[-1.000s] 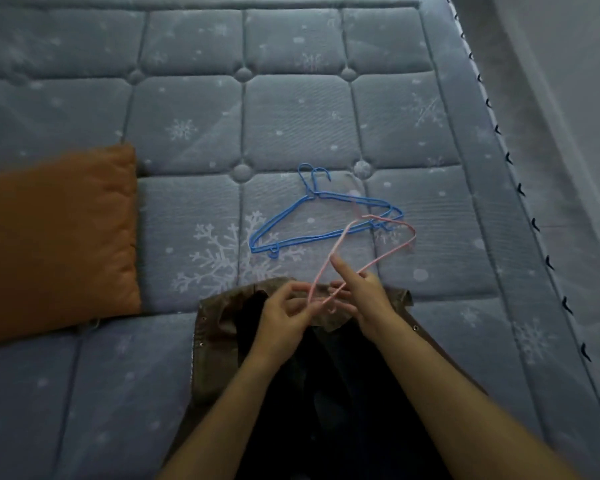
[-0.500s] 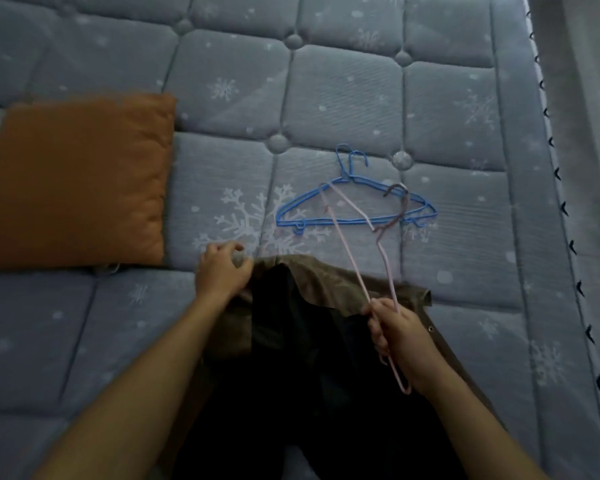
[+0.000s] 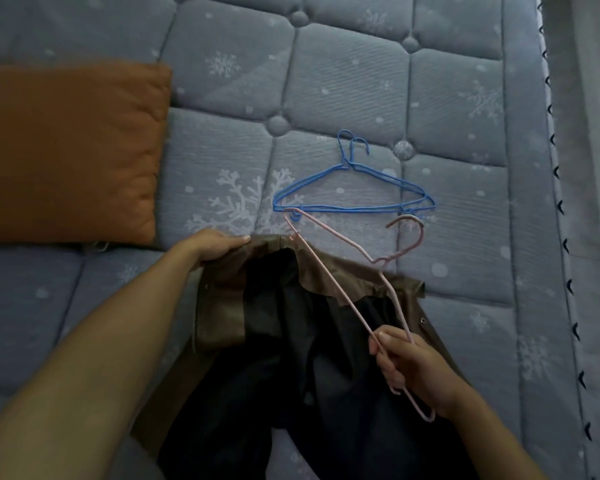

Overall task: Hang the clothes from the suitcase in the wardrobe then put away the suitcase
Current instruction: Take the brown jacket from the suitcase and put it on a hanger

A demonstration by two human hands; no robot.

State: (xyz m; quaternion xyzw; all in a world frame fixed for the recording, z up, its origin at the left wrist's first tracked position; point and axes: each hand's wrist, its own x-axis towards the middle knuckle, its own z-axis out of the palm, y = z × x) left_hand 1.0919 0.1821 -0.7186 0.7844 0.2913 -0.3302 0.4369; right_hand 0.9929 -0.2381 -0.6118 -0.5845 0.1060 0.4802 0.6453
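A brown jacket [image 3: 222,317] with a dark lining lies open on the blue mattress [image 3: 343,81] in front of me. My left hand [image 3: 215,245] grips the jacket's left shoulder edge near the collar. My right hand [image 3: 409,367] holds a pink wire hanger [image 3: 347,251] by one end, above the jacket's right side. The hanger's far arm points to the collar and its hook curls over the mattress. Two blue wire hangers [image 3: 354,199] lie stacked on the mattress just beyond the collar. No suitcase or wardrobe is in view.
An orange cushion [image 3: 70,154] lies on the mattress at the left, close to my left hand. The mattress's right edge [image 3: 558,202] runs along a pale wall or floor strip.
My left hand let go of the pink hanger and moved left to the jacket's shoulder. My right hand pulled the hanger back toward me and tilted it over the jacket.
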